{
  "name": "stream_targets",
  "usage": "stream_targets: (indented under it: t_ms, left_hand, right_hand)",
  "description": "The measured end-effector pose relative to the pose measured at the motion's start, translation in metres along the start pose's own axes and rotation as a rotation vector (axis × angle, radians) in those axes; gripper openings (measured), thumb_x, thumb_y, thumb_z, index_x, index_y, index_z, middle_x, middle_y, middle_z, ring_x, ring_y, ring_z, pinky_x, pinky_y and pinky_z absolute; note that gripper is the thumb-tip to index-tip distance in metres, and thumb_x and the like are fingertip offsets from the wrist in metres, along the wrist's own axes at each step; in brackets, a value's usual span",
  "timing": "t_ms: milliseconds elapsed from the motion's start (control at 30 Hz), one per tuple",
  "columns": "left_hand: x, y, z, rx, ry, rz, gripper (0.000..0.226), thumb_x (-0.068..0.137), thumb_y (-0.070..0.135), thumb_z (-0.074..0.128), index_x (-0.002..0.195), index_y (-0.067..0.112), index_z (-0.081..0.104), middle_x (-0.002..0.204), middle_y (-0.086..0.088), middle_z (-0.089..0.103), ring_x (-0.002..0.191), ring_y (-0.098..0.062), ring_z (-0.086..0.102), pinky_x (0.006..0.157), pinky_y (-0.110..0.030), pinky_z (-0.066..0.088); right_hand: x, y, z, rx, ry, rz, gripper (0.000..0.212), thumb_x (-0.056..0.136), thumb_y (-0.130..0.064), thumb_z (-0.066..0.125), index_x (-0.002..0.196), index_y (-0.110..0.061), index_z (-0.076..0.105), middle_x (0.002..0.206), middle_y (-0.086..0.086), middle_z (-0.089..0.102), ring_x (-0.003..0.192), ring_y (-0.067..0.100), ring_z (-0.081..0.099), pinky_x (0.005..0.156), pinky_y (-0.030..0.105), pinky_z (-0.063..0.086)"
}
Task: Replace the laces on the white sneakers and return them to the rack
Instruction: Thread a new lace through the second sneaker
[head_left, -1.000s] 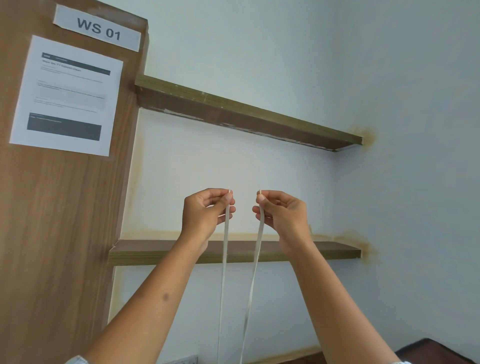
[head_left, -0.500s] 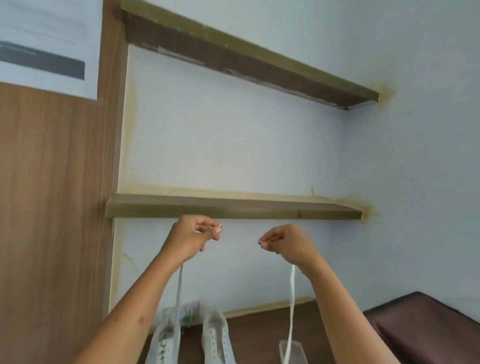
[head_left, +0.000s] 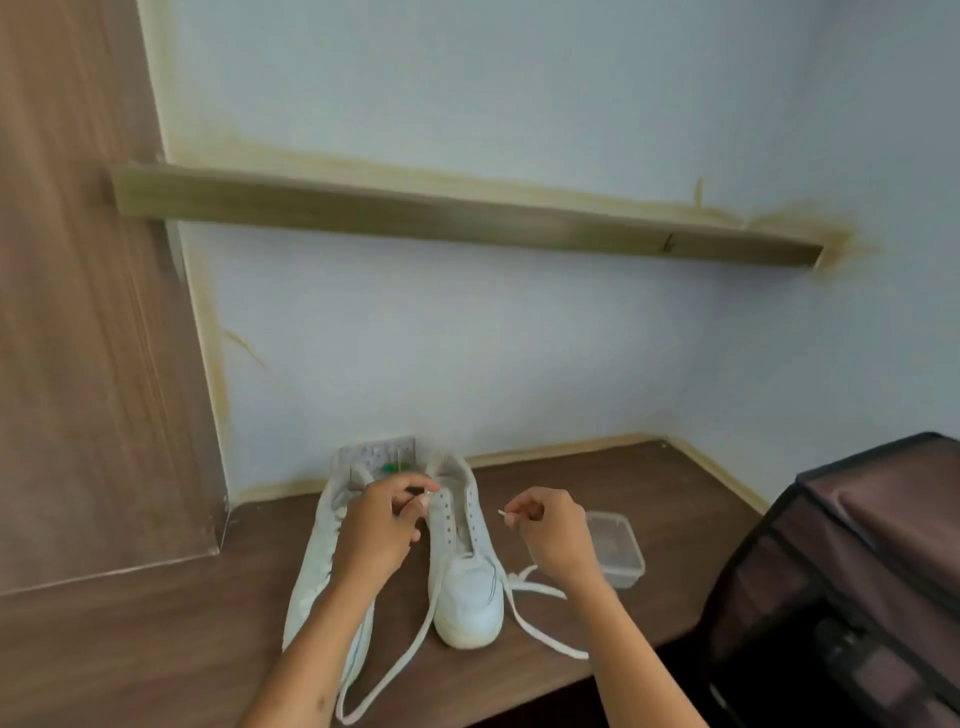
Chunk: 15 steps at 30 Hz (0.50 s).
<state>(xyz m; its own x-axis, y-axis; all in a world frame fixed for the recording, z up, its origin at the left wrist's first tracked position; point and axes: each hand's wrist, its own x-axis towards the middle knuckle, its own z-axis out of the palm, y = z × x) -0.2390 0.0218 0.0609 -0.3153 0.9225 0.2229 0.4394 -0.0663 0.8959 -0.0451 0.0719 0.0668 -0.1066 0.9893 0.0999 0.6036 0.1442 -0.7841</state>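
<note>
Two hands, one lace, both ends pinched

Two white sneakers sit on the brown desk (head_left: 156, 649), toes toward the person. Left sneaker (head_left: 311, 561) is mostly hidden behind the left hand (head_left: 376, 535), which pinches one lace end btwn thumb & fingertips. Right sneaker (head_left: 465, 571) shows bare eyelets. The lace (head_left: 410, 660) droops in a loop off the desk's front edge, passing under the shoe. Right hand (head_left: 556, 535) pinches the other tip, w/ a clear plastic tub (head_left: 621, 551) just behind. Dark fabric rack (head_left: 857, 597) far right; wood shelf (head_left: 467, 218) above.
</note>
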Motion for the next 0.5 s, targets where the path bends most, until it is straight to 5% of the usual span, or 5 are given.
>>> stream_targets:
  t_ms: [300,500]
  left_hand:
    - [0.001,-0.088,0.053,-0.013,0.063,-0.114,0.032,0.094,0.009,0.058,0.085,0.039,0.064,0.091,0.011,0.066,0.070,-0.004,0.066,0.073,-0.031,0.058]
    - [-0.007,-0.112,0.075,0.018,0.110,-0.061,0.016,0.093,0.020,0.062,0.106,0.025,0.070,0.099,0.013,0.064,0.090,0.009,0.058,0.072,-0.003,0.041]
  right_hand:
    - [0.017,0.034,0.074,-0.015,-0.027,0.027,0.005,0.092,-0.017,0.066,0.091,-0.019,0.070,0.086,-0.006,0.068,0.081,0.005,0.062,0.069,0.017,0.049]
    - [0.023,0.034,0.101,-0.240,0.054,-0.002,0.011,0.092,-0.018,0.063,0.089,-0.026,0.070,0.098,-0.008,0.063,0.093,0.014,0.061,0.088,0.038,0.050]
